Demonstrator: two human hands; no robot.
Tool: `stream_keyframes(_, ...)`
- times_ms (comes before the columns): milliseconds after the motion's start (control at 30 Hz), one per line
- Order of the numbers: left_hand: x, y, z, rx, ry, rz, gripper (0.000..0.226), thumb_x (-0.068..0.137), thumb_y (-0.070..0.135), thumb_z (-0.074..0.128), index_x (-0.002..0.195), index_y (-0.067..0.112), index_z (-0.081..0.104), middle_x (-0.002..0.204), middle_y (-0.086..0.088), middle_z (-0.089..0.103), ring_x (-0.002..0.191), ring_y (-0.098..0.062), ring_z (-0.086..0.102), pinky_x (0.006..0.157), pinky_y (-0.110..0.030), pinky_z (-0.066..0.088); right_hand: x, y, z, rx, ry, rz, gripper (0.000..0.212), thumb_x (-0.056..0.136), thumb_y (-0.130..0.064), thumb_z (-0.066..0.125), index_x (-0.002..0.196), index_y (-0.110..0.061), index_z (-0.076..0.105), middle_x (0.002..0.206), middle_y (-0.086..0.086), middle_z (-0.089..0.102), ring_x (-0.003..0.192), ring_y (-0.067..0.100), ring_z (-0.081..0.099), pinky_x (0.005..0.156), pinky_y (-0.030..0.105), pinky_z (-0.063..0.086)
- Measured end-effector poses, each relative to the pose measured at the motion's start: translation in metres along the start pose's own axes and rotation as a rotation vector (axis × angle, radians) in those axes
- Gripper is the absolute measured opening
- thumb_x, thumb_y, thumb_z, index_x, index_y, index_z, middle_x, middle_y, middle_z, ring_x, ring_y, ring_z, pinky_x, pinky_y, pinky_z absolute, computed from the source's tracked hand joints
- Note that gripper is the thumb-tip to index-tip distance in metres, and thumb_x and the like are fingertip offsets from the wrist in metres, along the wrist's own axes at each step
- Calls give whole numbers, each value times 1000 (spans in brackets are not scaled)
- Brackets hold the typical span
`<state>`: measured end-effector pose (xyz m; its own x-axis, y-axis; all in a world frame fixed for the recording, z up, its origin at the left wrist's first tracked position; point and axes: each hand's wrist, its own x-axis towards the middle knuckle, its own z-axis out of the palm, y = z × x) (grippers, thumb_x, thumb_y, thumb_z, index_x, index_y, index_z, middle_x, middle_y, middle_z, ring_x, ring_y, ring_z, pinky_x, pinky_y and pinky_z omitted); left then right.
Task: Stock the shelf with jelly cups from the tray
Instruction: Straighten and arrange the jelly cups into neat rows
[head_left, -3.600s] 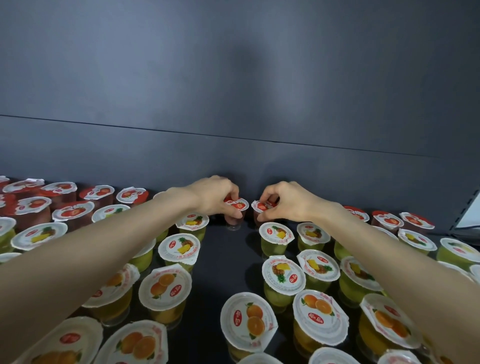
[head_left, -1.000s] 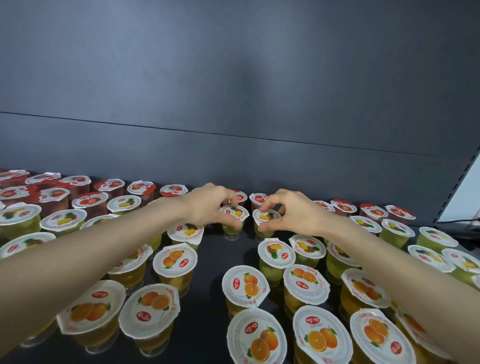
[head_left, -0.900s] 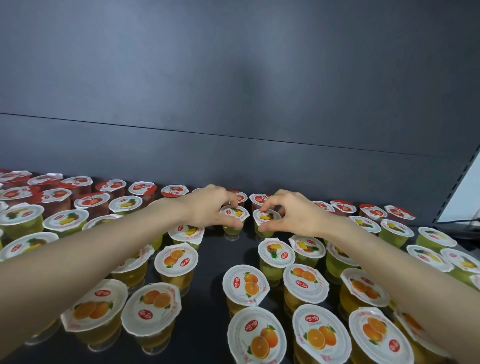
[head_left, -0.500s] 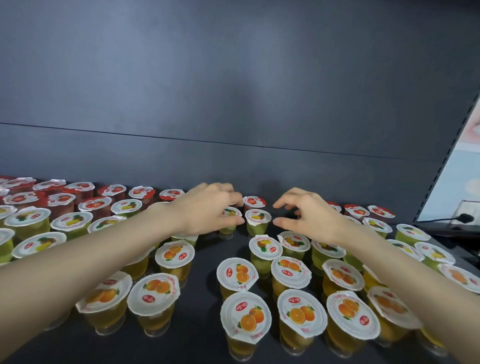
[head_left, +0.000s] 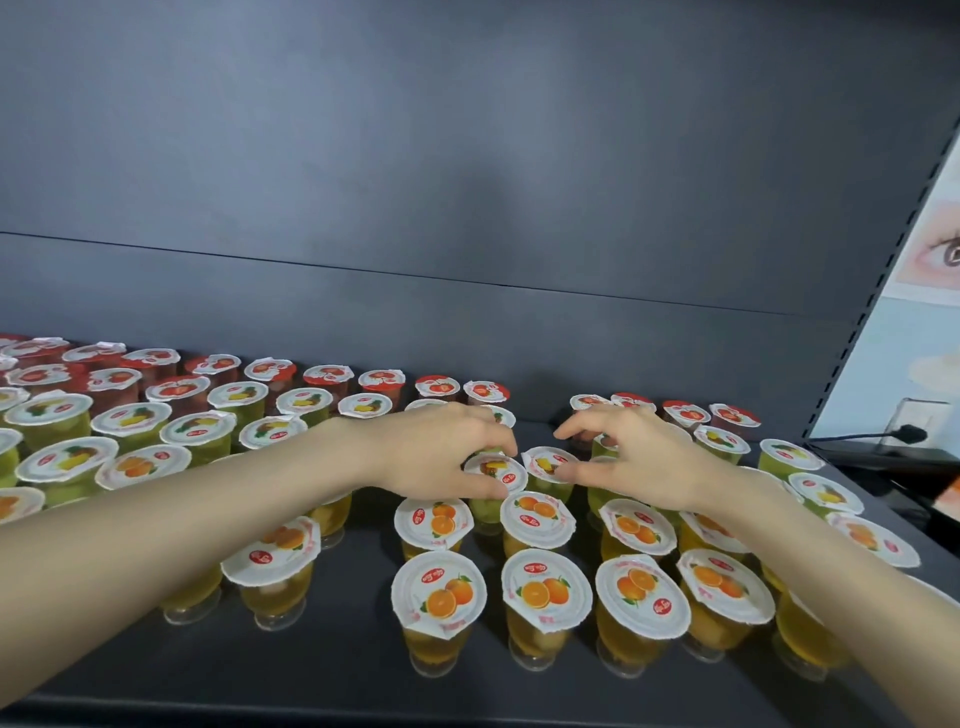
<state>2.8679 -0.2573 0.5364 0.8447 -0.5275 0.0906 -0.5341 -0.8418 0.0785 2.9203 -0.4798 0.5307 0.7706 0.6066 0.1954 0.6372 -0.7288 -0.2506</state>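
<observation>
- My left hand (head_left: 436, 457) reaches out over the dark shelf (head_left: 337, 670), among the middle rows of cups.
- Its fingers (head_left: 501, 442) curl over the far edge of the left pineapple cup (head_left: 493, 469) and the thumb lies along the near edge of the lid. It looks like a pinch on that cup, which stands upright on the shelf.
- My right hand (head_left: 644, 467) hovers just beside it, fingers arched and spread apart, the forefinger pointing toward my left hand. Only the thumb tip touches the rim of the right pineapple cup (head_left: 549, 464); this hand holds nothing.
- The two cups stand side by side, lids almost touching, just behind the nearer orange ones.
- Strawberry cups (head_left: 327, 375) with red lids line the back of the shelf against the back panel (head_left: 467, 182).
- Pineapple cups (head_left: 130, 421) with green jelly fill the rows in front of them, on both sides of my hands.
- Orange cups (head_left: 439, 592) take the nearest rows, all upright with lids up, some lids tilted a little.
- A bare strip of shelf runs between the orange cups under my left forearm and those in front of my hands.
- Off to the right, past the shelf's upright, a poster (head_left: 935, 260) shows an eye, and a dark cable (head_left: 906, 432) runs below it.
</observation>
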Motion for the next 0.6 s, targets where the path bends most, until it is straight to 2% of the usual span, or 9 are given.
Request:
stream_keyframes(167, 2, 0, 1, -57, -45, -1, 42, 92, 41, 53, 131, 26, 51, 128, 7, 53, 113, -7, 48, 95, -26, 46, 2, 4, 4, 63, -61, -25, 38, 86, -42, 65, 121, -29, 59, 122, -12, 59, 98, 1, 56, 69, 9, 46)
stream_keyframes(267, 2, 0, -1, -100, -72, -3, 43, 91, 37, 56, 132, 24, 52, 127, 9, 55, 112, -6, 50, 94, -23, 47, 5, 4, 6, 95, -106, -37, 36, 84, -42, 66, 118, -30, 61, 117, -14, 61, 97, 4, 60, 77, 19, 55)
stream_keyframes(333, 4, 0, -1, -136, -73, 2, 42, 90, 35, 58, 130, 23, 54, 123, 10, 57, 107, -4, 52, 87, -16, 47, 7, 5, 7, 95, -130, -50, 34, 85, -40, 67, 118, -32, 60, 115, -16, 61, 98, 5, 61, 80, 22, 56)
stream_keyframes(400, 5, 0, -1, -163, -62, -5, 39, 89, 34, 60, 127, 22, 57, 114, 12, 58, 100, -2, 53, 80, -12, 46, 9, 4, 8, 101, -138, -66, 32, 85, -38, 67, 116, -32, 60, 113, -16, 61, 98, 4, 60, 78, 19, 55)
stream_keyframes(533, 1, -9, -2, -208, -39, -59, 38, 86, 33, 65, 121, 21, 61, 114, 8, 61, 97, -6, 57, 82, -19, 52, 16, -1, 8, 135, -114, -71, 29, 85, -36, 68, 112, -29, 63, 107, -14, 63, 94, 4, 62, 82, 23, 55)
stream_keyframes(600, -3, -19, -2, -221, -16, -97, 37, 84, 32, 68, 118, 21, 61, 111, 9, 61, 94, -5, 58, 79, -16, 51, 20, -6, 9, 133, -106, -67, 31, 84, -35, 69, 113, -27, 63, 106, -13, 64, 92, 5, 62, 81, 26, 56)
